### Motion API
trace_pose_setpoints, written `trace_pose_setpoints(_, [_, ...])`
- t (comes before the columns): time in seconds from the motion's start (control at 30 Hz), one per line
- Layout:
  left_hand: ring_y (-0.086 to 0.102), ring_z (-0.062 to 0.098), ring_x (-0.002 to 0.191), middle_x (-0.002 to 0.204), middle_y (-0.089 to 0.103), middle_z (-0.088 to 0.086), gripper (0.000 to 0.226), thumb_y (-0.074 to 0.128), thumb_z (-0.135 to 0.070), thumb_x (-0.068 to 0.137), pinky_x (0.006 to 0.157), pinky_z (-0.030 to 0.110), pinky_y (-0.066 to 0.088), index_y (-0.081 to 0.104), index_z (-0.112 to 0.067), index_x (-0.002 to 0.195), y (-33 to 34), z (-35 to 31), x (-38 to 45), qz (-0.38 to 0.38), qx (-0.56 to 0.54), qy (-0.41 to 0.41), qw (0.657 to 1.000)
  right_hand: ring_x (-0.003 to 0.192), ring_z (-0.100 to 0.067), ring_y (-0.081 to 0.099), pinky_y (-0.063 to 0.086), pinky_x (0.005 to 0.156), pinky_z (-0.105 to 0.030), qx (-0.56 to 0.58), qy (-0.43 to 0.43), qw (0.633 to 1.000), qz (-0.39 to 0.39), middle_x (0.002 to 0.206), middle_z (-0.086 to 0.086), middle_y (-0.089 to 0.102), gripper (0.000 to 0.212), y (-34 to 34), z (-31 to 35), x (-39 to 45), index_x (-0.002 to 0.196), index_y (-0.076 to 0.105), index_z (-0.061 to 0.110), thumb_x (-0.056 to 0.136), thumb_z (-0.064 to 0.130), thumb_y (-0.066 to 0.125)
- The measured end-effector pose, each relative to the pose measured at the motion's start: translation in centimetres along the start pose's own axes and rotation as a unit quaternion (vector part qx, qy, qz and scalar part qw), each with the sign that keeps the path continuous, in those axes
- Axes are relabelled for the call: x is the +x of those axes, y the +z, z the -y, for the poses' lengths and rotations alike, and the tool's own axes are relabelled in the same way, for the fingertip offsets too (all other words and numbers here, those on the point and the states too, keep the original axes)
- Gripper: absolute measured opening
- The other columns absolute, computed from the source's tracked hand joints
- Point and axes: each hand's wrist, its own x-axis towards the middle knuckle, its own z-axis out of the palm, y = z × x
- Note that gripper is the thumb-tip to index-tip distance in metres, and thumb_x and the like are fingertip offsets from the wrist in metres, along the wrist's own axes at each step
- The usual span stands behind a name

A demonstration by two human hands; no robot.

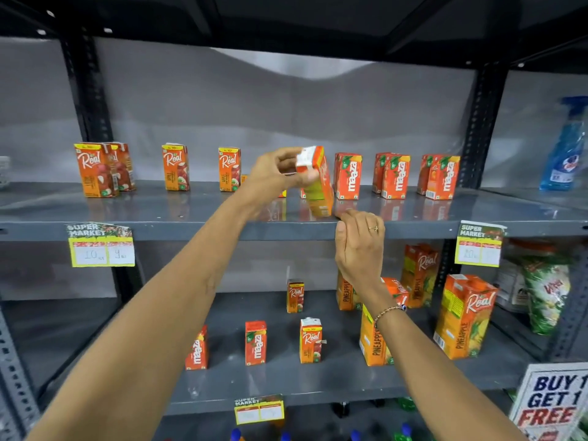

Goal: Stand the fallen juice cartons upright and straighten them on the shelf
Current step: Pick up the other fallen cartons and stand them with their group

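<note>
My left hand (276, 173) grips a small orange juice carton (319, 186) by its white top, holding it tilted above the upper grey shelf (191, 214), its bottom near the front edge. My right hand (359, 246) rests with curled fingers on that shelf's front lip, just right of the carton, holding nothing. Upright Real apple cartons (95, 170) stand along the shelf's left half and Maaza cartons (348, 176) along the right. Behind my left hand small bits of other cartons (282, 194) show, mostly hidden.
The lower shelf (286, 386) carries small Maaza and Real cartons (311, 340) and tall pineapple cartons (463, 316). A blue spray bottle (564, 148) stands at far right. Price labels (101, 245) hang on the shelf lips. A "Buy 1 Get 1 Free" sign (552, 405) sits bottom right.
</note>
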Motion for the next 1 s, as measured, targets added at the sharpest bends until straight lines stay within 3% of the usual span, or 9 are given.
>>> trace_pose_setpoints(0.07, [0.068, 0.009, 0.089, 0.093, 0.073, -0.005, 0.019, 0.059, -0.029, 0.091, 0.081, 0.027, 0.053, 0.068, -0.016, 0.102, 0.9, 0.0, -1.3, -0.048, -0.154, -0.006, 0.987, 0.093, -0.024, 0.061, 0.037, 0.094, -0.037, 0.01, 0.0, 1.0, -0.002, 0.1, -0.008, 0.068, 0.033, -0.1, 0.0, 0.0, 0.102, 0.067, 0.007, 0.096, 0.02, 0.038])
trace_pose_setpoints(0.13, [0.072, 0.008, 0.082, 0.088, 0.076, -0.004, 0.041, 0.041, -0.04, 0.098, 0.072, 0.031, 0.058, 0.075, -0.018, 0.09, 1.9, -0.1, -2.2, -0.057, -0.293, -0.036, 0.954, 0.092, -0.024, 0.06, 0.037, 0.093, -0.037, 0.023, 0.004, 1.0, -0.003, 0.098, -0.007, 0.067, 0.032, -0.1, 0.0, 0.0, 0.101, 0.067, 0.008, 0.096, 0.021, 0.038])
trace_pose_setpoints(0.23, [0.073, 0.017, 0.083, 0.092, 0.076, 0.001, 0.056, 0.027, -0.054, 0.096, 0.072, 0.042, 0.059, 0.067, -0.017, 0.106, 3.3, -0.4, -2.9, -0.103, -0.384, -0.082, 0.914, 0.093, -0.023, 0.06, 0.037, 0.094, -0.037, 0.028, 0.018, 0.999, 0.006, 0.098, -0.006, 0.067, 0.034, -0.2, 0.2, 0.0, 0.102, 0.067, 0.009, 0.097, 0.023, 0.036])
trace_pose_setpoints(0.43, [0.07, 0.02, 0.085, 0.099, 0.07, 0.006, 0.067, 0.038, -0.065, 0.088, 0.078, 0.04, 0.057, 0.057, -0.014, 0.128, 4.3, -2.2, -4.3, -0.077, -0.379, -0.127, 0.913, 0.092, -0.022, 0.059, 0.037, 0.096, -0.037, 0.021, 0.016, 1.0, -0.001, 0.095, -0.005, 0.065, 0.033, -0.2, 0.3, -0.1, 0.1, 0.064, 0.01, 0.098, 0.024, 0.035])
trace_pose_setpoints(0.5, [0.071, 0.019, 0.084, 0.098, 0.069, 0.004, 0.044, 0.06, -0.034, 0.088, 0.069, 0.036, 0.058, 0.052, -0.014, 0.127, 4.7, -2.6, -4.7, -0.044, -0.353, -0.127, 0.926, 0.091, -0.022, 0.058, 0.039, 0.095, -0.038, 0.023, 0.013, 1.0, -0.005, 0.094, -0.005, 0.064, 0.029, -0.2, 0.4, -0.1, 0.1, 0.063, 0.009, 0.098, 0.023, 0.037])
trace_pose_setpoints(0.57, [0.07, 0.019, 0.088, 0.098, 0.069, 0.003, 0.054, 0.064, -0.002, 0.083, 0.071, 0.035, 0.059, 0.043, -0.011, 0.132, 5.3, -2.9, -5.0, -0.041, -0.332, -0.116, 0.935, 0.091, -0.023, 0.058, 0.04, 0.093, -0.038, 0.02, 0.009, 1.0, -0.006, 0.096, -0.006, 0.064, 0.027, -0.3, 0.4, -0.1, 0.1, 0.062, 0.009, 0.098, 0.022, 0.039])
trace_pose_setpoints(0.63, [0.071, 0.021, 0.092, 0.098, 0.072, 0.004, 0.059, 0.062, 0.009, 0.079, 0.079, 0.038, 0.058, 0.041, -0.011, 0.131, 5.6, -3.2, -5.2, -0.03, -0.342, -0.09, 0.935, 0.092, -0.024, 0.058, 0.042, 0.093, -0.039, 0.016, 0.004, 1.0, -0.001, 0.098, -0.008, 0.065, 0.027, -0.5, 0.3, 0.0, 0.101, 0.063, 0.008, 0.097, 0.022, 0.04])
trace_pose_setpoints(0.83, [0.069, 0.013, 0.092, 0.099, 0.07, -0.004, 0.043, 0.071, -0.007, 0.07, 0.077, 0.033, 0.057, 0.059, -0.027, 0.106, 5.4, -3.9, -5.4, -0.082, -0.254, -0.051, 0.962, 0.096, -0.024, 0.06, 0.038, 0.104, -0.043, 0.017, 0.055, 0.998, 0.02, 0.099, -0.007, 0.065, 0.031, -1.2, 1.8, 0.4, 0.098, 0.063, 0.009, 0.097, 0.023, 0.036])
trace_pose_setpoints(1.0, [0.067, 0.016, 0.102, 0.109, 0.068, -0.001, 0.043, 0.072, -0.008, 0.079, 0.089, 0.037, 0.056, 0.057, -0.018, 0.118, 3.4, -3.3, -5.5, -0.113, -0.2, -0.043, 0.972, 0.103, -0.023, 0.061, 0.026, 0.112, -0.043, -0.027, -0.01, 0.998, 0.063, 0.104, -0.004, 0.067, 0.033, -0.6, 4.2, 0.9, 0.105, 0.061, 0.012, 0.098, 0.027, 0.033])
